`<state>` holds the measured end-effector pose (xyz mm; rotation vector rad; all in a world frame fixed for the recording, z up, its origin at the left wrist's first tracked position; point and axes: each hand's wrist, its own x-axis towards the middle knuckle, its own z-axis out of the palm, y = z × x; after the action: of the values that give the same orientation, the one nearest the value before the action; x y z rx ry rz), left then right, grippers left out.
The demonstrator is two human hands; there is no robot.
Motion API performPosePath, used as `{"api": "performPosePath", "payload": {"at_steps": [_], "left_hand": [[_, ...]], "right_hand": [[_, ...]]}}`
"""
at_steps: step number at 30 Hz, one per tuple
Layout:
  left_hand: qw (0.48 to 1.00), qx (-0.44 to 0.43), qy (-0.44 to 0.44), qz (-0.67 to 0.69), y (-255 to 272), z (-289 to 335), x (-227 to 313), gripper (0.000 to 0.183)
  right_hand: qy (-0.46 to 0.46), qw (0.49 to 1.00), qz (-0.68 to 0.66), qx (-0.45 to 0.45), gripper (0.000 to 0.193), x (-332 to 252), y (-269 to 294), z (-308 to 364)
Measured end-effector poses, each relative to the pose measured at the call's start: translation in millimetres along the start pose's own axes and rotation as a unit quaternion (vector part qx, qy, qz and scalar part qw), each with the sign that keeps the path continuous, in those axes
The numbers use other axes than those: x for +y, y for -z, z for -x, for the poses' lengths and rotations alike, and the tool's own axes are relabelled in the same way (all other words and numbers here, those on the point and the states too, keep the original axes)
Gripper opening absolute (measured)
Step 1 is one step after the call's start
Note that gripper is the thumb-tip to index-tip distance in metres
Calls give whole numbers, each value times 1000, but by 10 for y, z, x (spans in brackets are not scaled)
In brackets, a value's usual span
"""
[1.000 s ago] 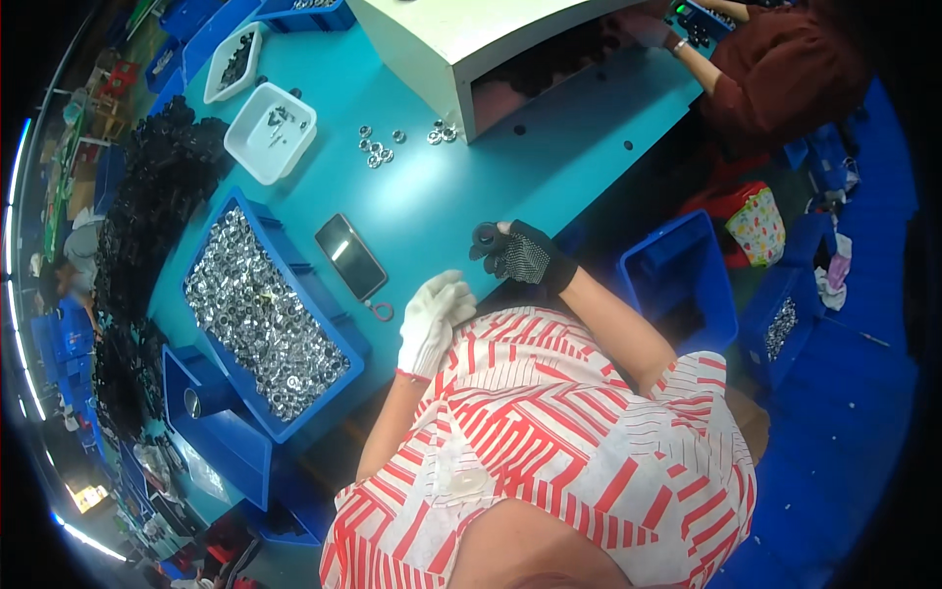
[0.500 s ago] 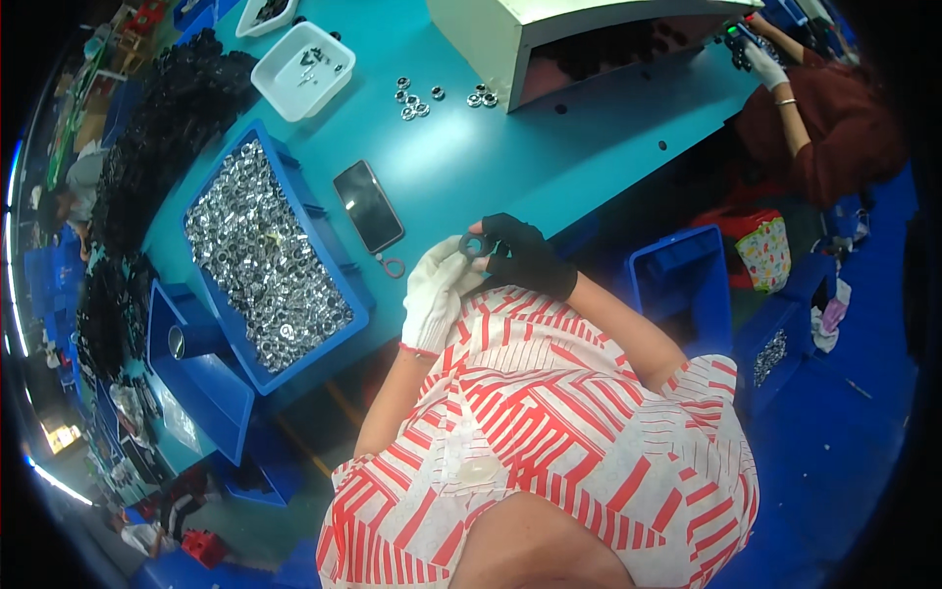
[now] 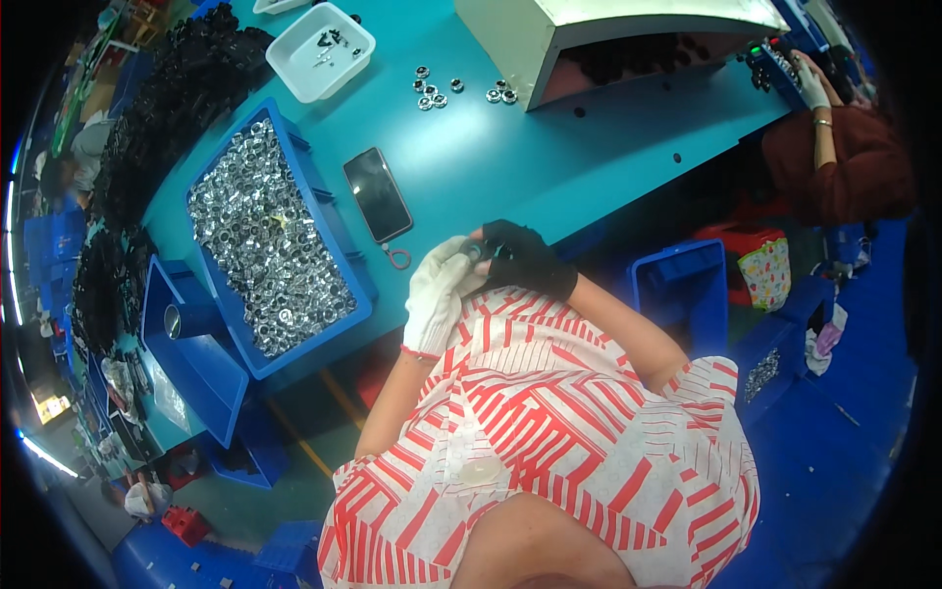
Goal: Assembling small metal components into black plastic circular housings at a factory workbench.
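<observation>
My left hand (image 3: 435, 290), in a white knit glove, meets my right hand (image 3: 527, 261), in a black glove with bare fingertips, just off the front edge of the bench. Both are closed on a small dark ring-shaped part (image 3: 474, 252), mostly covered by the fingers. Left of them, a blue bin (image 3: 359, 312) is heaped with shiny metal ring parts (image 3: 270, 240). Between the bin and my hands, a phone (image 3: 379, 194) with a pink loop strap (image 3: 397, 258) lies on the teal bench (image 3: 446, 167).
A white tray (image 3: 287, 61) with small parts stands at the back left, near several loose metal rings (image 3: 431, 96). A cream metal housing (image 3: 505, 54) stands at the back. A co-worker's gloved hand (image 3: 812, 86) works far right. Blue bins (image 3: 677, 263) flank me below the bench.
My fingers have closed further over the ring part, which now shows less. The view has shifted slightly. The co-worker's hands at the far right have moved.
</observation>
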<state>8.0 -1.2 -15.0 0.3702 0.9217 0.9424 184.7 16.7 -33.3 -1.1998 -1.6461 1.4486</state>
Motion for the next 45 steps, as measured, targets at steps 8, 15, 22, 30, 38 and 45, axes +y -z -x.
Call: {"api": "performPosePath", "payload": {"at_steps": [8,15,22,30,38,45], "left_hand": [[997,75,15,-30,305,-9,-33,45],[997,79,9,-1,423,138,59,45],[997,76,11,21,506,43,120,44],[992,104,-6,67,329,-250,163,33],[993,73,0,90,79,-157,16,31],[1000,18,-5,8,44,-68,-59,33]], "right_hand": [[3,966,221,135,29,504,384,-817],[-15,843,486,229,15,864,803,-1881],[18,843,522,130,11,1001,782,-1877],[-6,986,140,86,30,465,122,-842],[94,988,107,61,28,-79,-67,-240],[84,989,117,37,33,-93,-23,-71]]}}
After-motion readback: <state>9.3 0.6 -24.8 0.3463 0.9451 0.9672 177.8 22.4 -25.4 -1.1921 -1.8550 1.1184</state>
